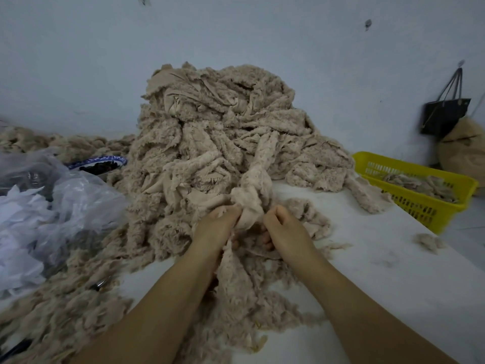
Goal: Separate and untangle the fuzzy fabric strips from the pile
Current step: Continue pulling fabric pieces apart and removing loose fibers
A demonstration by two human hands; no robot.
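Observation:
A tall pile of beige fuzzy fabric strips [217,122] rises in the middle of the white table against the wall. One fuzzy strip [256,177] runs from the pile down to a knotted bunch at its foot. My left hand [214,229] and my right hand [284,228] both pinch that bunch from either side, fingers closed on the fabric. The strip's loose end hangs down between my forearms onto more strips [236,292] lying on the table.
A yellow plastic basket [420,208] holding several strips sits at the right table edge. Crumpled clear plastic bags [49,203] and a blue-rimmed bowl [101,164] lie at the left. A black bag [444,114] hangs on the wall. A fluff tuft [429,241] lies nearby.

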